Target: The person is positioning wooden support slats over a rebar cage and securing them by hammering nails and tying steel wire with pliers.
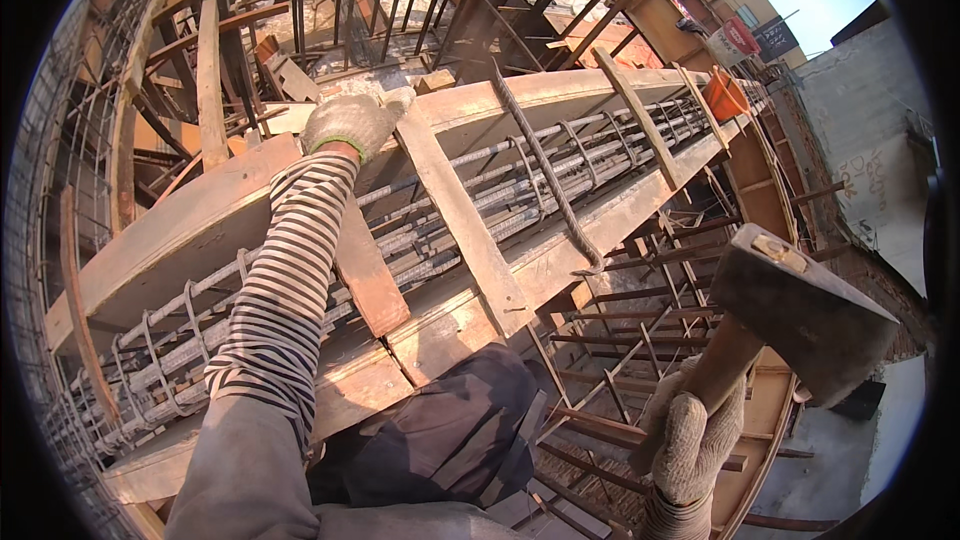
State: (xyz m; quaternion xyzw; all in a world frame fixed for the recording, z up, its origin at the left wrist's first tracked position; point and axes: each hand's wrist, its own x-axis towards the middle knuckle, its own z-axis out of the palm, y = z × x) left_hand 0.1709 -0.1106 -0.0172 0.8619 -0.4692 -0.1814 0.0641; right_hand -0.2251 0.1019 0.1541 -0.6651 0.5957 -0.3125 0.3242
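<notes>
My left hand, in a pale knitted glove, is closed over the far wooden board of a long formwork trough. Its thumb points right; the other fingers are mostly hidden beyond the edge. Beneath the left forearm, a short wooden crosspiece spans the trough. At the right, my gloved right hand grips the wooden handle of a sledgehammer. The hammer's heavy dark head is raised beside the trough, touching nothing. Inside the trough lies a cage of ribbed steel bars tied with stirrups.
A bent steel bar lies across the trough, beside more wooden crosspieces. An orange bucket sits at its far right end. Below and beyond are scaffold poles with deep gaps. A grey wall stands at right.
</notes>
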